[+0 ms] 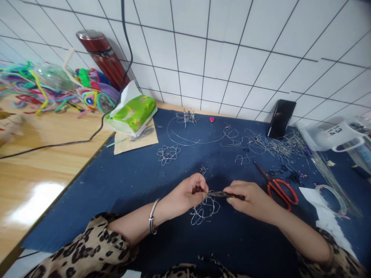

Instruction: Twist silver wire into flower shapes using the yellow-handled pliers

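Position: wire flower [204,210] sits at centre of view, low over blue cloth [130,181] on the worktop, between both hands.

State of left hand [185,195]: thumb and fingers pressed together, pinching the flower at its 12 o'clock edge. State of right hand [251,197]: closed round the handles of pliers [224,194].

Axis: the pliers run 3 to 9 o'clock, nose pointing to 9 o'clock and meeting the wire at the left fingertips. Whether the nose grips the wire, cannot tell. Petal loops fan out toward 6 o'clock from the pinch, face roughly flat to the cloth.

Judgement: thin wire with small pink beads, so very light and springy. It likely bends and stays bent, and the loops crush easily. Best held at the centre knot, not across a petal.

Nearby: scissors [279,187] at 3 o'clock of the right hand, second wire flower [168,153] at 11 o'clock.
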`<state>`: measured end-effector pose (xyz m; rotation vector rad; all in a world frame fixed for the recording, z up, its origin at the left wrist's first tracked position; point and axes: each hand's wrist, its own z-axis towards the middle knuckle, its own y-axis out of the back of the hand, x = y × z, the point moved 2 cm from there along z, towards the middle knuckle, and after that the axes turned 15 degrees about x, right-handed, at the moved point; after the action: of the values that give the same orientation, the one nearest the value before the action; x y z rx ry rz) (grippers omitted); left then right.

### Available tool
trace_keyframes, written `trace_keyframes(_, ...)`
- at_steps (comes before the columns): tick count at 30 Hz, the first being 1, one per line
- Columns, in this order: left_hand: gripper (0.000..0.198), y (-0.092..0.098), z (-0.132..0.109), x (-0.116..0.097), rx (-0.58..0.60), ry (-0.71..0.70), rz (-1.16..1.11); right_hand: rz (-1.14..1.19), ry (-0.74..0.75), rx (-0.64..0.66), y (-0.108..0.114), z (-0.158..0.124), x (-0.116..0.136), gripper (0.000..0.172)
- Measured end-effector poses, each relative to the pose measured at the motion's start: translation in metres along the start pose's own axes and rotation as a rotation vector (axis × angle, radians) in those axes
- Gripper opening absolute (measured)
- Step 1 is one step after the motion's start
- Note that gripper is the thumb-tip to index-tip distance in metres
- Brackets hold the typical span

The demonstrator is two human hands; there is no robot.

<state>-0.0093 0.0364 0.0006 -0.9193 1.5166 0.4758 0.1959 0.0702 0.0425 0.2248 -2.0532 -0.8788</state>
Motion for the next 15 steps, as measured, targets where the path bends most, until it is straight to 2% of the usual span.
trace_keyframes(6, 0.013, -0.0012, -0.0002, -0.0004, -0.005, 0.017, 0.021, 0.025, -0.009, 0.017, -0.0039, 0.0019, -0.0023, 0.016)
trace_keyframes(15, 0.011, -0.0007, -0.0007, 0.0003, 0.001, 0.044, 0.043, -0.213, 0.07, -0.06, -0.0029, -0.0002, -0.0043, 0.024)
